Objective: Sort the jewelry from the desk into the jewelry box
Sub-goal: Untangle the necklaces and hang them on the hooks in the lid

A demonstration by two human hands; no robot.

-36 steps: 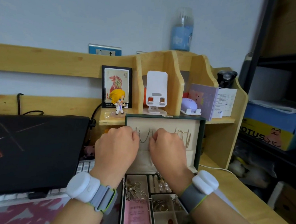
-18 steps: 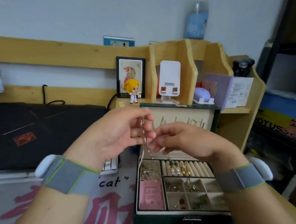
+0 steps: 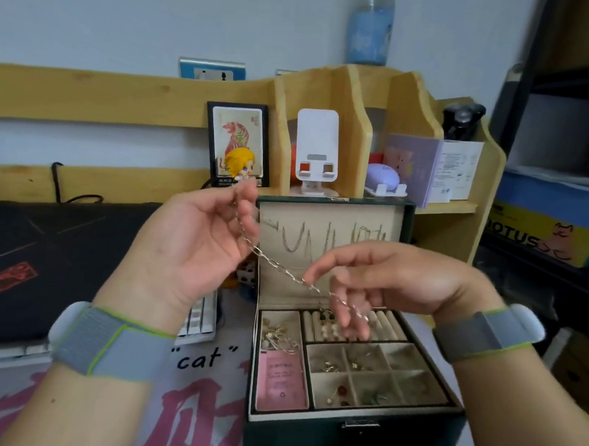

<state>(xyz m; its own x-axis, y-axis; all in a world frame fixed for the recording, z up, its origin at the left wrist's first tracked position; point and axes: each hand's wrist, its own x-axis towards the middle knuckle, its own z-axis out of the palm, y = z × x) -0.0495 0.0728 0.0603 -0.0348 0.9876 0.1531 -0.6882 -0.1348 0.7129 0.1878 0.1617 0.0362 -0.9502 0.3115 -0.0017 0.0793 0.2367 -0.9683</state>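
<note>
A gold link chain stretches between my two hands above the open jewelry box. My left hand, palm up, pinches the chain's upper end at its fingertips. My right hand pinches the chain's lower part, and the loose end hangs over its fingers. The dark green box has a cream lining. Several thin necklaces hang on hooks inside its raised lid. Its tray holds a pink card, ring rolls and small compartments with earrings.
A closed black laptop lies at the left with a white keyboard beside it. A wooden shelf behind the box carries a framed tiger card, a figurine and a white phone stand. A desk mat printed "cat" lies under my left arm.
My hands came back from the lid's hooks toward me, holding the gold chain. It is now drawn out longer between them, and the view has tilted down to show the whole tray.
</note>
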